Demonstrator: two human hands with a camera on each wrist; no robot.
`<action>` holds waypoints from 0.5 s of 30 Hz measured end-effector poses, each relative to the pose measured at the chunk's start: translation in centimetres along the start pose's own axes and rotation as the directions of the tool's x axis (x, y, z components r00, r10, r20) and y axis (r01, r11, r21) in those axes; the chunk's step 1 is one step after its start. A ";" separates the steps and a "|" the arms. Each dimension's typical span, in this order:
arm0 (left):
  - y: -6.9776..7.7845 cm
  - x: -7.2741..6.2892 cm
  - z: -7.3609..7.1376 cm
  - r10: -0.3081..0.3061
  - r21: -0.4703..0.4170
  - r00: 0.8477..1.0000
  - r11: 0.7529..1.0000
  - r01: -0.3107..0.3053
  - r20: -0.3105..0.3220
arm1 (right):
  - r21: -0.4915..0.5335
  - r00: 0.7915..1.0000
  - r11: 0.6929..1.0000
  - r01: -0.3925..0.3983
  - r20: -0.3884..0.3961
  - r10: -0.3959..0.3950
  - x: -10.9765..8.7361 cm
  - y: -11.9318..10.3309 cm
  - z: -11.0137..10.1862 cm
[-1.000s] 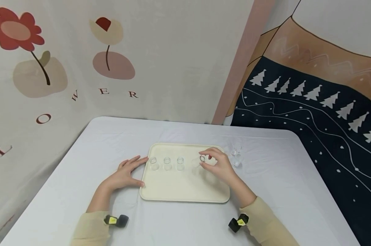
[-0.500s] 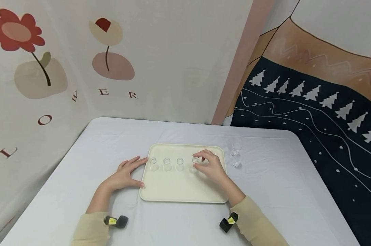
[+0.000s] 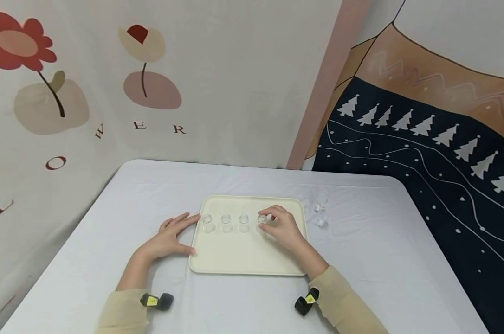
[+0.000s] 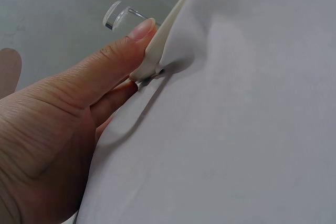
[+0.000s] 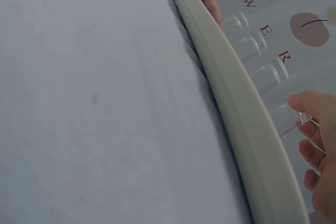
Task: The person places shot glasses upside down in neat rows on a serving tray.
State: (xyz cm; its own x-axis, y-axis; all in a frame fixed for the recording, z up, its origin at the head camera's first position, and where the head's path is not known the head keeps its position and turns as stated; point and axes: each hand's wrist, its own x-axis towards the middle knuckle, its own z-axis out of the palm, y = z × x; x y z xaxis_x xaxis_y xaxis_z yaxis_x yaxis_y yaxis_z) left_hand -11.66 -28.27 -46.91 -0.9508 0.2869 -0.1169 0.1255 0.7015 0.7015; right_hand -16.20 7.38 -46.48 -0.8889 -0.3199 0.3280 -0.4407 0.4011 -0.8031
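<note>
A cream tray [image 3: 248, 260] lies on the table and bears a row of small clear glass cups. Three of them, the left cup [image 3: 208, 224], the second cup [image 3: 226, 223] and the third cup [image 3: 244, 223], stand upright and apart. At the row's right end my right hand [image 3: 283, 228] pinches a similar glass cup [image 3: 262, 220] near its top between thumb and fingers. Whether its lower end touches the tray is hidden. My left hand [image 3: 166, 240], fingers spread, rests at the tray's left edge; in the left wrist view its thumb [image 4: 140, 31] touches the rim.
Off the tray's right side, several more clear glass cups [image 3: 320, 209] sit close together on the white tablecloth [image 3: 360, 250]. A printed curtain [image 3: 235, 83] hangs behind the table, and a dark patterned cloth [image 3: 402, 153] is at the right.
My right hand has carried the glass cup leftward and slightly down, into line with the other three. The left hand has stayed at the tray's edge.
</note>
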 end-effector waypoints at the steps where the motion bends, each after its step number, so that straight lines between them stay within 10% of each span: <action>1: 0.0 0.0 0.0 0.000 0.000 1.000 1.000 0.000 0.000 | 0.000 1.000 1.000 -0.001 0.002 0.001 0.0 0.0 0.0; 15: 0.2 -0.1 0.1 0.002 0.007 1.000 1.000 -0.002 -0.001 | -0.020 0.998 0.999 0.036 -0.059 -0.037 -1.7 -0.7 -3.0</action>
State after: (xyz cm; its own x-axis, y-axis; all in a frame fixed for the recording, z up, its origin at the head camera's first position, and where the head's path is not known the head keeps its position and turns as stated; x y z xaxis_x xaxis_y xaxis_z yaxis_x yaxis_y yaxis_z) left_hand -11.47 -28.13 -46.84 -0.9508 0.2876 -0.1154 0.1288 0.7054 0.6970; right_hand -14.76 10.23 -44.93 -0.8779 -0.2829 0.3863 -0.4745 0.4063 -0.7808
